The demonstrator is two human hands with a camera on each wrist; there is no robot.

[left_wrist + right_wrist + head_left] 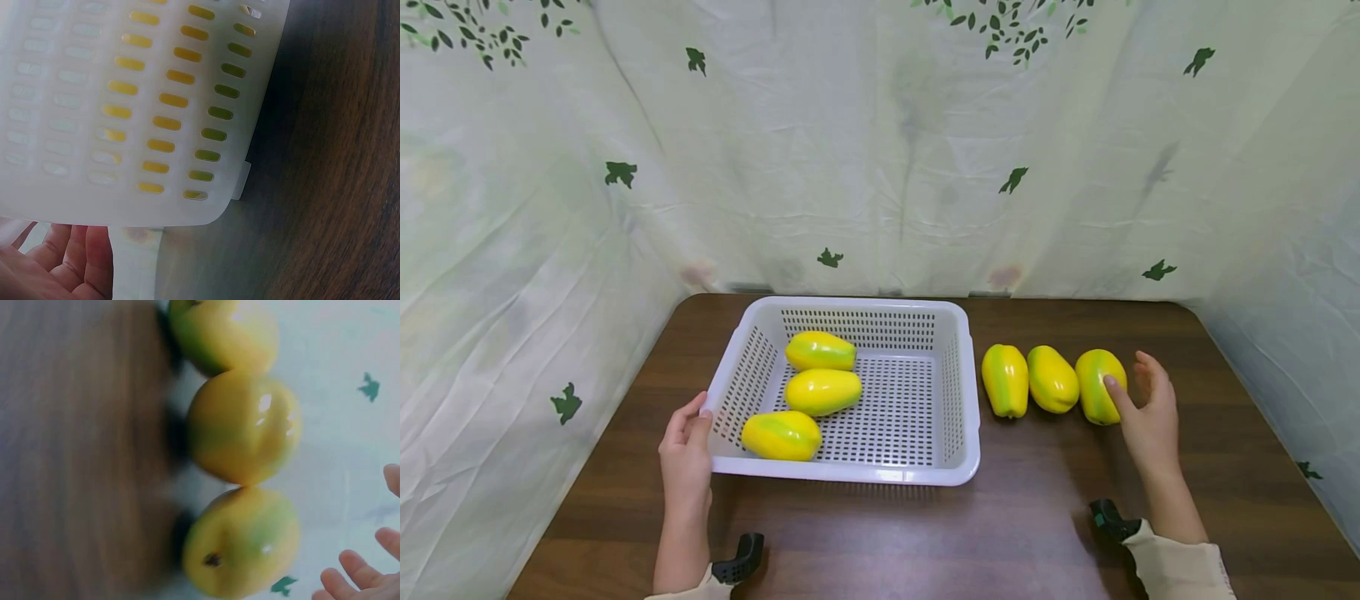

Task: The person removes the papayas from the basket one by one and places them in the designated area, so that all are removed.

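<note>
A white plastic basket [880, 479] with slotted walls holds three yellow-green papayas, a back one [821, 351], a middle one [823, 392] and a front one [782, 436]. My left hand [687, 458] grips the basket's left rim, and in the left wrist view its fingers [72, 259] curl at the rim below the slotted wall. Three more papayas stand in a row right of the basket: one nearest it [1005, 381], a middle one [1053, 380] and the rightmost [1101, 387]. Beside the rightmost, my right hand [1152, 421] has its fingers spread, the thumb overlapping that papaya in the head view.
The brown wooden table [880, 542] reaches back to a pale curtain [850, 167] printed with green leaves, which also hangs along both sides. Black wrist mounts sit on the left [739, 558] and right [1114, 521] wrists.
</note>
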